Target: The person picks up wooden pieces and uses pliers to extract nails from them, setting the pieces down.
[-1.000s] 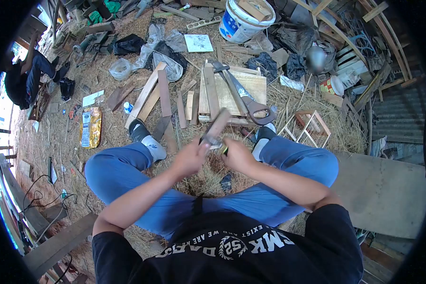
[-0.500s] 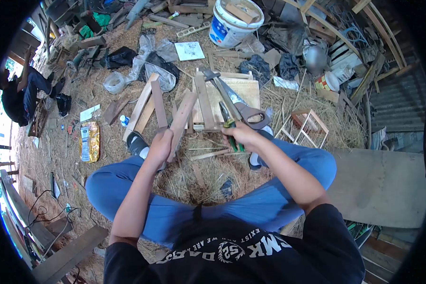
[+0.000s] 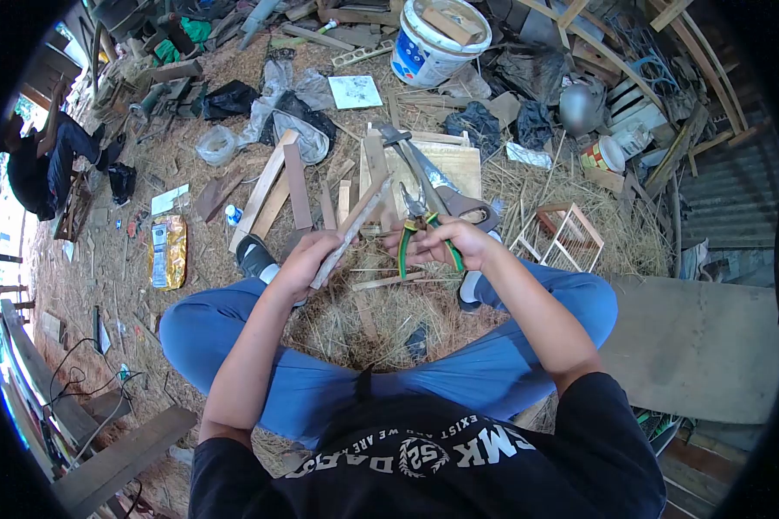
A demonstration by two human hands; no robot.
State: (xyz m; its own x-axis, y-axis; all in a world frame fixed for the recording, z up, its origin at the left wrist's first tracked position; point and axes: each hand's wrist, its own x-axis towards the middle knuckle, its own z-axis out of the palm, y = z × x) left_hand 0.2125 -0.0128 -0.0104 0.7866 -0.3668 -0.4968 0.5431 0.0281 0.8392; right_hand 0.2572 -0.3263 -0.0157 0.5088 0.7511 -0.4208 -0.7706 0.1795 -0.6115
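In what seems a handling step, the left hand (image 3: 310,264) grips a wood strip (image 3: 351,232) by the wooden board's (image 3: 459,170) near edge, while the right hand's (image 3: 460,242) half-open fingers loosely hold splayed pliers (image 3: 404,248), whose use calls for a firmer grasp.

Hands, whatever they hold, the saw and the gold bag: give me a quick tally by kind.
Hands: 2, left hand and right hand
Wood strip, in the left: 1
Pliers, in the right: 1
Saw: 1
Gold bag: 1
Total: 6
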